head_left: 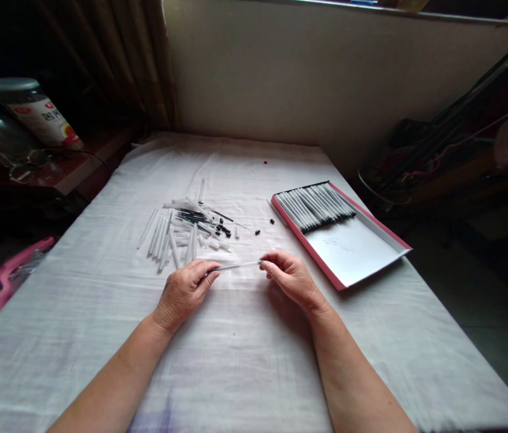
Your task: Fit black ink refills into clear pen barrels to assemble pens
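A slim translucent pen (pixel 239 265) is stretched between my two hands, just above the cloth. My left hand (pixel 187 288) pinches its left end, and my right hand (pixel 288 278) pinches the other end; the fingertips cover both ends. Beyond my left hand lies a loose heap of clear pen barrels (pixel 160 236), dark refills (pixel 193 216) and pale caps (pixel 213 244). Small black plugs (pixel 223 228) are scattered at its right side. To the right of my right hand, a shallow pink-edged box (pixel 341 285) holds a row of pens (pixel 314 205) with black ends.
White cloth covers the table (pixel 235 373). A tiny red piece (pixel 265 162) lies near the far edge. At the left are a lidded jar (pixel 39 114), glasses (pixel 28 167) on a wooden surface, and a pink-handled object (pixel 5 273). A wall (pixel 254 78) stands behind the table.
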Tool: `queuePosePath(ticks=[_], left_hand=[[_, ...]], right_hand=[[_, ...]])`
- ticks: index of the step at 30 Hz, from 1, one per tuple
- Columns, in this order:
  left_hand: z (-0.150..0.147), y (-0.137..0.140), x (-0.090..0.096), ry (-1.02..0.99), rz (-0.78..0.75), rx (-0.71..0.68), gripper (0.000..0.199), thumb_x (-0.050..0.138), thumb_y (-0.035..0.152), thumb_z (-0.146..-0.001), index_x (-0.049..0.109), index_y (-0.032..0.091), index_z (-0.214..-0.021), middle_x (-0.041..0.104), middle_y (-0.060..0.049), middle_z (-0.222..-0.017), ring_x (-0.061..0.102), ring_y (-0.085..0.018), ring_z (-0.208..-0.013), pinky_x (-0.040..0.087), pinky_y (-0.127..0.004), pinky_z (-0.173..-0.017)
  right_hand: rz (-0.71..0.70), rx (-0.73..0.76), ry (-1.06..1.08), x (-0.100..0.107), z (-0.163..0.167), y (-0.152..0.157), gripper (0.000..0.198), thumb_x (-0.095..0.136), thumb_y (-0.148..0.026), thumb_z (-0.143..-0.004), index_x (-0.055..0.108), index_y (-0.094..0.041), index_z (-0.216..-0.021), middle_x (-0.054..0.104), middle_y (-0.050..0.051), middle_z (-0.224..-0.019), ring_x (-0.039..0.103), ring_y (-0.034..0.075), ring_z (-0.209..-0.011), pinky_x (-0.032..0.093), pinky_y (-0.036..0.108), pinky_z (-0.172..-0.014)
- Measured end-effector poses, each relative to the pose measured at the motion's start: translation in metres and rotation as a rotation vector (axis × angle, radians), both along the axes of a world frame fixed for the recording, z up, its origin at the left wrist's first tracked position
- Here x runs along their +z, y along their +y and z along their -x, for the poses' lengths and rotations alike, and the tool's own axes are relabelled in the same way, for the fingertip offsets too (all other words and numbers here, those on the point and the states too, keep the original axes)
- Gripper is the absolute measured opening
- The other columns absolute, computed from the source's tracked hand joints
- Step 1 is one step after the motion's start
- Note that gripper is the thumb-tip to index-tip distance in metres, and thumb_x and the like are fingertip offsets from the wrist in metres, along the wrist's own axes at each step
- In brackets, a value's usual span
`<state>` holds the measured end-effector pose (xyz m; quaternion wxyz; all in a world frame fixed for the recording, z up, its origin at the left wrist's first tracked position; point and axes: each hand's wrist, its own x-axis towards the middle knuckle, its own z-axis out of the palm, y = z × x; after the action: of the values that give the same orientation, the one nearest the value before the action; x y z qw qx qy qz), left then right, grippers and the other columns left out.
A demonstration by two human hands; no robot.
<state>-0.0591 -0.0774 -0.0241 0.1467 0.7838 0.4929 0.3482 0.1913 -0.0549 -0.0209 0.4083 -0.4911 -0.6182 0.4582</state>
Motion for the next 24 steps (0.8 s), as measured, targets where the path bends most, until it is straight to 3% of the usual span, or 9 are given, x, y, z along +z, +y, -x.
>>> queuePosePath(ticks=[6, 11, 15, 20, 24], left_hand=[[-0.0038, -0.0015, -0.0006, -0.104, 0.04, 0.031, 0.015, 0.055, 0.027, -0.089, 0.065, 0.02, -0.097, 0.07, -0.004, -0.09, 0.066, -0.013, -0.071, 0.053, -0.023, -0.069], [-0.0036, -0.004, 0.0017, -0.016, 0.108, 0.048, 0.024, 0.055, 0.039, -0.089, 0.065, 0.021, -0.102, 0.072, 0.0, -0.079, 0.065, -0.013, -0.061, 0.05, -0.022, -0.059], [-0.0029, -0.0031, 0.0023, -0.006, 0.089, 0.024, 0.028, 0.045, 0.037, -0.094, 0.068, 0.019, -0.094, 0.07, -0.001, -0.069, 0.066, -0.014, -0.062, 0.049, -0.022, -0.06], [-0.0046, -0.0011, -0.0009, -0.041, 0.042, 0.061, 0.023, 0.051, 0.036, -0.091, 0.067, 0.02, -0.093, 0.074, -0.004, -0.084, 0.069, -0.017, -0.075, 0.053, -0.025, -0.069], [-0.005, -0.0008, -0.0025, -0.069, 0.048, 0.073, 0.019, 0.054, 0.034, -0.089, 0.065, 0.02, -0.094, 0.072, -0.003, -0.085, 0.066, -0.015, -0.069, 0.053, -0.024, -0.068]], right_hand=[[0.029, -0.011, 0.014, 0.0005, 0.0031, -0.0002, 0.023, 0.061, -0.04, -0.08, 0.065, -0.018, -0.074, 0.065, 0.002, -0.066, 0.055, 0.011, -0.055, 0.046, 0.024, -0.053], [0.052, -0.053, 0.115, 0.0025, 0.0029, 0.0003, 0.028, 0.065, -0.046, -0.076, 0.066, -0.018, -0.076, 0.067, 0.003, -0.068, 0.058, 0.013, -0.058, 0.05, 0.026, -0.054], [0.064, -0.069, 0.161, 0.0041, 0.0021, 0.0008, 0.028, 0.067, -0.046, -0.075, 0.066, -0.018, -0.076, 0.067, 0.003, -0.068, 0.06, 0.013, -0.058, 0.051, 0.026, -0.055], [0.083, -0.087, 0.17, 0.0012, 0.0037, 0.0013, 0.03, 0.069, -0.047, -0.073, 0.067, -0.017, -0.077, 0.068, 0.003, -0.068, 0.061, 0.014, -0.059, 0.052, 0.027, -0.055], [0.097, -0.101, 0.172, -0.0012, 0.0041, 0.0024, 0.03, 0.069, -0.047, -0.072, 0.068, -0.017, -0.078, 0.068, 0.003, -0.068, 0.06, 0.014, -0.058, 0.052, 0.027, -0.054]])
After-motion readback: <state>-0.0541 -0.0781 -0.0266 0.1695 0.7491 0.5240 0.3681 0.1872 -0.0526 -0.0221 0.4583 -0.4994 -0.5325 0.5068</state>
